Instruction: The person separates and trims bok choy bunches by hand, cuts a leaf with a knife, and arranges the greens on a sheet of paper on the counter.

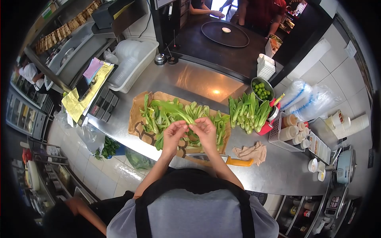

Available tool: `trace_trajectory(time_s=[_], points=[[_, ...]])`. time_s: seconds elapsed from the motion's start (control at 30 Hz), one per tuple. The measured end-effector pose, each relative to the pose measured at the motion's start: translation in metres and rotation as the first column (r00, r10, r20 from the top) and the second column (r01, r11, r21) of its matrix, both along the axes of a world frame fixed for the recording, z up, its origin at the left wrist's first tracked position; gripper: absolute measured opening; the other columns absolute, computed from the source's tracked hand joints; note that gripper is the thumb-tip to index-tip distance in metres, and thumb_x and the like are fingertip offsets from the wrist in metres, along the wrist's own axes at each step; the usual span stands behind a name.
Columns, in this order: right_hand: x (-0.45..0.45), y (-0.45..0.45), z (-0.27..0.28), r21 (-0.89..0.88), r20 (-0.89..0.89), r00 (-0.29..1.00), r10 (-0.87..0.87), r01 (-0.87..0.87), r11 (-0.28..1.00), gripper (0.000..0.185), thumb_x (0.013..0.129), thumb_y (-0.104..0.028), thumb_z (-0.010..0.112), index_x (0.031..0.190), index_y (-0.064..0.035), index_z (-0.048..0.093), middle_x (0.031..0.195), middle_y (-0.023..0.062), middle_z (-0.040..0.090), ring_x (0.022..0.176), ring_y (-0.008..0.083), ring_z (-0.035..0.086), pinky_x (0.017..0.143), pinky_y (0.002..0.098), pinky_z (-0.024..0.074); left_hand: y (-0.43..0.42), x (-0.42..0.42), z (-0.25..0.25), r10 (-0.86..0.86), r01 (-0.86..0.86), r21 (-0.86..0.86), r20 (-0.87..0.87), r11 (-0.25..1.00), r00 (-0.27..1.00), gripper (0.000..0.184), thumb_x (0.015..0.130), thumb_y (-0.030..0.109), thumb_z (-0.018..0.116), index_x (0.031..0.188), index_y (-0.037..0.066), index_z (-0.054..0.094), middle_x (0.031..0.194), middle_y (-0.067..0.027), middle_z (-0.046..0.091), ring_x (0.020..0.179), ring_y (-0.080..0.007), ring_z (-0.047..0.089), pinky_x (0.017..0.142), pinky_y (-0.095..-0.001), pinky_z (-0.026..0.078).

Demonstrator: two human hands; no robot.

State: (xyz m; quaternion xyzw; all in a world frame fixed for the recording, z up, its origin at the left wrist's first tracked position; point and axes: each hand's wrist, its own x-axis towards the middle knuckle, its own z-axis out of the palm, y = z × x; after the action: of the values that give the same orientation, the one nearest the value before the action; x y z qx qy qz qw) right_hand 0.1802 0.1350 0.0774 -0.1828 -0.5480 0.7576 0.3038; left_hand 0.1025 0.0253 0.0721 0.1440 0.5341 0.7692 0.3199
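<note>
Over the middle of the steel counter (274, 170), both hands' thumbs and fingertips pinch one leafy stalk (173, 108) near its base, L hand (171, 138) & R hand (205, 137) side by side; exact position of the other fingers, partly curled, can't be told. Two-point grip prob. steadies the stem, w/ the blade of the leaf pointing away & to the L, clear of the wrists. Directly below: loose greens (151, 121) spread on brown paper (137, 104), which presumably keeps bits off the metal & the pile w/in easy reach. Nr. edge of paper: knife (239, 162), lying flat, its blade partly under the R forearm, orange handle to the R, prob. parked there to leave both hands free. Just beyond the handle, a crumpled cloth (254, 153), apparently handy for wiping. Farther out, R side: bunched greens (248, 113), stacked together apart from the loose ones, seemingly to keep the two lots distinct; beside them, a metal bowl (272, 92) containing small green fruits (260, 89), its wall likely stopping them from rolling.
</note>
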Motion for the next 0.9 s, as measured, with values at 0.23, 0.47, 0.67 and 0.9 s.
trace_trajectory(time_s=[0.23,0.47,0.67,0.9], points=[[-0.003,-0.010,-0.010,-0.312,-0.036,0.992,0.125,-0.130,0.941,0.018,0.080,0.001,0.064,0.090,-0.0040,0.051,0.077,0.0013,0.057,0.060,0.0062,0.053,0.047,0.0173,0.0357,-0.002,-0.004,0.003,0.152,-0.152,0.021,-0.255,0.988,0.955,0.022,0.080,0.001,0.065,0.101,-0.001,0.059,0.085,-0.0033,0.062,0.075,-0.0068,0.057,0.062,-0.0190,0.044],[-0.005,-0.016,-0.007,-0.042,0.009,0.999,0.044,-0.044,0.998,0.019,0.080,0.003,0.063,0.091,-0.0029,0.049,0.080,0.0027,0.057,0.063,0.0077,0.058,0.049,0.0173,0.0399,-0.002,-0.008,0.006,0.096,-0.121,-0.071,-0.284,0.990,0.954,0.018,0.080,-0.001,0.064,0.097,-0.003,0.060,0.084,-0.0044,0.063,0.075,-0.0071,0.058,0.064,-0.0191,0.046],[-0.005,-0.010,-0.016,0.254,0.056,0.998,-0.002,-0.013,0.967,0.024,0.078,0.007,0.063,0.097,-0.0012,0.051,0.090,0.0030,0.056,0.062,0.0059,0.056,0.051,0.0159,0.0403,-0.007,-0.022,0.000,-0.046,0.024,-0.089,-0.256,0.996,0.966,0.011,0.080,-0.002,0.061,0.090,-0.003,0.059,0.082,-0.0046,0.063,0.070,-0.0077,0.059,0.062,-0.0200,0.048],[-0.005,-0.011,-0.003,-0.128,0.058,0.991,0.116,-0.108,0.986,0.020,0.081,0.002,0.063,0.099,-0.0018,0.057,0.089,0.0027,0.060,0.065,0.0061,0.055,0.058,0.0171,0.0438,-0.007,-0.018,-0.004,0.056,-0.058,-0.008,-0.189,0.998,0.980,0.009,0.080,-0.003,0.057,0.089,-0.002,0.058,0.081,-0.0051,0.063,0.070,-0.0099,0.061,0.064,-0.0226,0.051]])
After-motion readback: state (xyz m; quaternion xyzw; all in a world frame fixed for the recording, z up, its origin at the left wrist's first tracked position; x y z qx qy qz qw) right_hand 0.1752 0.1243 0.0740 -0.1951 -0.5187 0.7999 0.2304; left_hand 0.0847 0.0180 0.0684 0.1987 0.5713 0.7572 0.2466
